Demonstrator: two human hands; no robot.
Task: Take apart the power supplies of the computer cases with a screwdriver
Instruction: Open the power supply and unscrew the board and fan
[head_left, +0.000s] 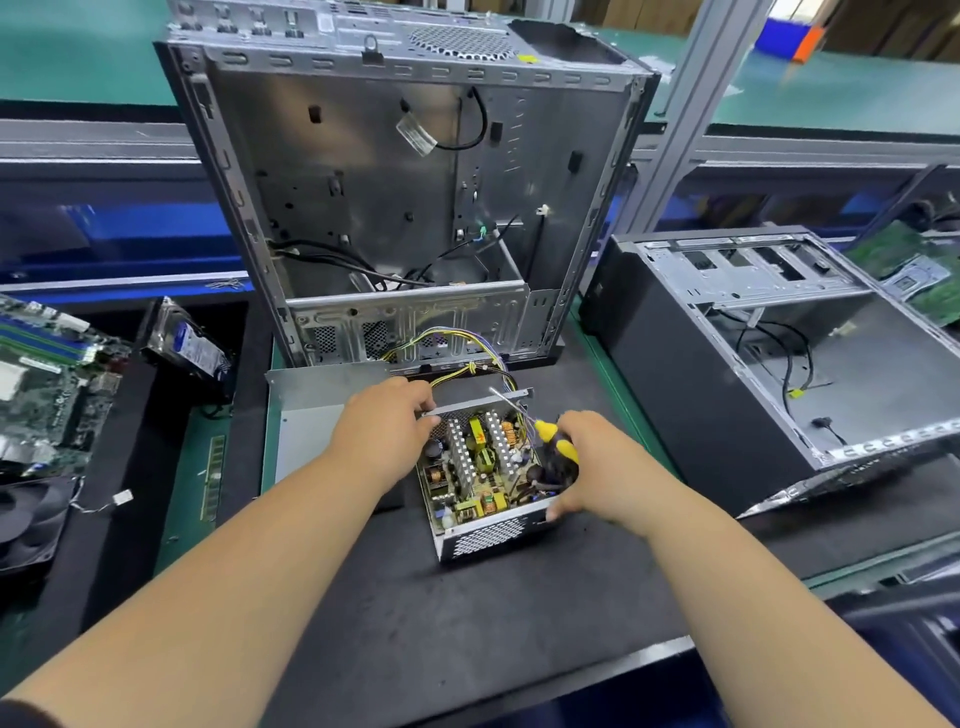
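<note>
An opened power supply lies on the black mat, its circuit board with heatsinks and coils exposed. My left hand grips the box's far left rim. My right hand holds a yellow and black screwdriver and also rests against the box's right side; the metal shaft points up and left over the board. A bundle of yellow and black wires runs from the supply toward the upright computer case behind it. The supply's removed metal cover lies to the left.
A second open computer case lies on its side at the right. At the left are a motherboard, a hard drive, a fan and a RAM stick. More green boards sit far right.
</note>
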